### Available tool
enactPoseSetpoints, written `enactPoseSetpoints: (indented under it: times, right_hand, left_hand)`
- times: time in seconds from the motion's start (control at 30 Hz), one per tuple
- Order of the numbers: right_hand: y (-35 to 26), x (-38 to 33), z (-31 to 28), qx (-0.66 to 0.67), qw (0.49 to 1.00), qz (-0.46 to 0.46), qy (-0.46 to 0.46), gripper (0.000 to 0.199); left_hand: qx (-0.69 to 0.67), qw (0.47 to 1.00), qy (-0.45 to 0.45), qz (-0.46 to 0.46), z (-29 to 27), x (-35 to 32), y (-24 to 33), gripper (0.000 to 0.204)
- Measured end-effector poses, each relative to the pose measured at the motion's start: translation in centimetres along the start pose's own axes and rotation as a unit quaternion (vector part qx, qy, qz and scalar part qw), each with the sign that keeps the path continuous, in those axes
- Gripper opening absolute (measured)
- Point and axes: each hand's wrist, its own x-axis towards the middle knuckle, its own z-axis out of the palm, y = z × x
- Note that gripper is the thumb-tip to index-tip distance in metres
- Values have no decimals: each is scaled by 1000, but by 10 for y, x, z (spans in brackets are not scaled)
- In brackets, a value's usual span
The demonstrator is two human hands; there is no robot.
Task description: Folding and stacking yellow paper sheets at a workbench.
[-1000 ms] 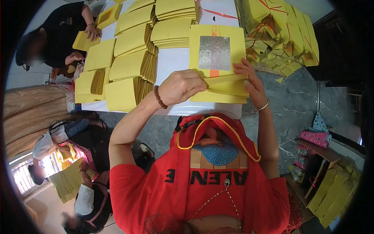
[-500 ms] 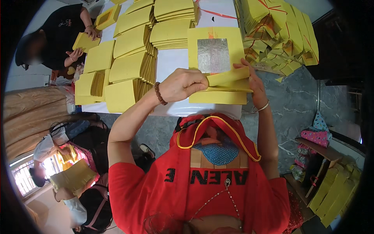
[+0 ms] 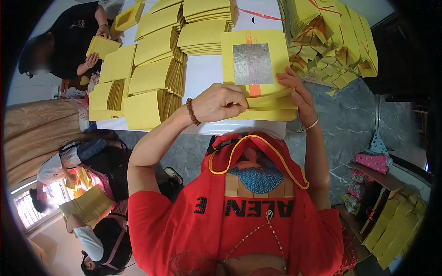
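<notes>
In front of me on the table lies a yellow paper sheet [image 3: 278,50] with a silver square [image 3: 252,64] and an orange stripe. Its near part is folded up into a narrow flap [image 3: 269,100]. My left hand [image 3: 221,103] is closed, pinching the left end of this flap between thumb and curled fingers. At the flap's right end, my right hand [image 3: 301,97] rests with its fingers stretched out and slightly spread, touching the paper's edge. More yellow paper shows beneath the fold, along the table's near edge.
Stacks of folded yellow paper [image 3: 154,76] cover the table's left side. A heap of tied yellow paper [image 3: 322,41] stands at the right. A co-worker [image 3: 69,41] holds a yellow paper piece at the far left. Other people [image 3: 96,239] sit lower left. A wooden shelf [image 3: 377,177] stands lower right.
The raised flap has come down flatter toward the sheet, baring more of the orange stripe. My left hand has shifted slightly to the right; my right fingers have spread a little.
</notes>
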Motion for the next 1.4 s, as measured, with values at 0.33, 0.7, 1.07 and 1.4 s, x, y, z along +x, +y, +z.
enactPoseSetpoints:
  times: [0.33,0.7,1.07,1.4]
  right_hand:
    - [-3,0,0,-1,1000,2,-4,34]
    - [-3,-1,0,-5,1000,9,-1,35]
    - [-2,0,-1,-9,1000,6,-8,36]
    - [-8,-6,2,6,999,-50,-1,55]
  left_hand:
    - [13,1000,-5,22,1,0,-5,8]
    - [17,1000,-9,16,-1,2,-2,8]
    - [47,996,-26,69,-3,5,-5,9]
    - [26,998,-46,19,-8,5,-1,9]
